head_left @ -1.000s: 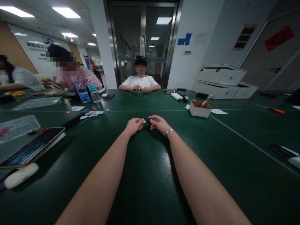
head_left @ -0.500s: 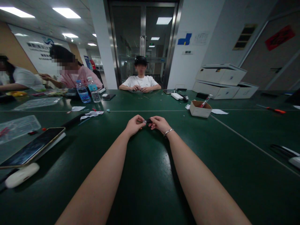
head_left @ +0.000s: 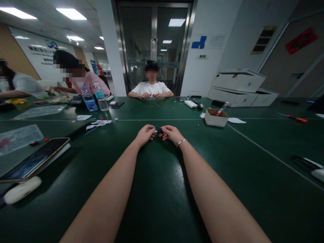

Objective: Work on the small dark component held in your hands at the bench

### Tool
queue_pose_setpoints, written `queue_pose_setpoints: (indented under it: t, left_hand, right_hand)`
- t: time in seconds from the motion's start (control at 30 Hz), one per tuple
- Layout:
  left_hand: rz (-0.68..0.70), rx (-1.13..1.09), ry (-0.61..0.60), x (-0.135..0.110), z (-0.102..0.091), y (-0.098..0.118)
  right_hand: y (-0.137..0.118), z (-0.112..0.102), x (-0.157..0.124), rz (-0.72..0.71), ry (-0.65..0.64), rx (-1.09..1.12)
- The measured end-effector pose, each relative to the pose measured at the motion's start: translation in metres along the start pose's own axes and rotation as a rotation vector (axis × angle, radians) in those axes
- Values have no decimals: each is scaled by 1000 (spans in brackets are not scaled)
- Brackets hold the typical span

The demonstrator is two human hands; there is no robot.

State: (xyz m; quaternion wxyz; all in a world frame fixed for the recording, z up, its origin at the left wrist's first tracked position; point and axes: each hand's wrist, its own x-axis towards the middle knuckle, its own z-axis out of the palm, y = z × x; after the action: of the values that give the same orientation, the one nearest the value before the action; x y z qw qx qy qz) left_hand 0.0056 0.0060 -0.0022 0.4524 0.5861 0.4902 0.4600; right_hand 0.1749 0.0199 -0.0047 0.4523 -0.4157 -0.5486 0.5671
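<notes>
Between my two hands is a small black piece with a shiny silvery end (head_left: 159, 131), too small for me to tell its kind. The fingertips of my left hand (head_left: 146, 135) pinch its silvery end. My right hand (head_left: 172, 134), with a silver bracelet at the wrist, pinches the black end. Both hands are closed and held just over the green table (head_left: 157, 189); my fingers hide part of the piece.
To the right stand a small open box (head_left: 216, 118) with a tool in it and a screwdriver (head_left: 293, 117). A phone (head_left: 35, 158), a clear plastic case (head_left: 20, 139) and water bottles (head_left: 89, 99) are at left. Across sits a person (head_left: 152, 88); white boxes (head_left: 238, 86) are stacked behind.
The fingers of my left hand have shifted slightly on the silvery end. My right hand is almost still. At left, the person in pink has lowered their hands.
</notes>
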Motion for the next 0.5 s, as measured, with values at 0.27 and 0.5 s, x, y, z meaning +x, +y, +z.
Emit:
queue_pose_setpoints:
  t: [0.27,0.5]
  left_hand:
    - [3,19,-22,0,0,1]
    - [19,52,-35,-1,-1,2]
  right_hand:
    - [-1,0,-1,11,3,5]
    - [-3,1,-2,18,3,2]
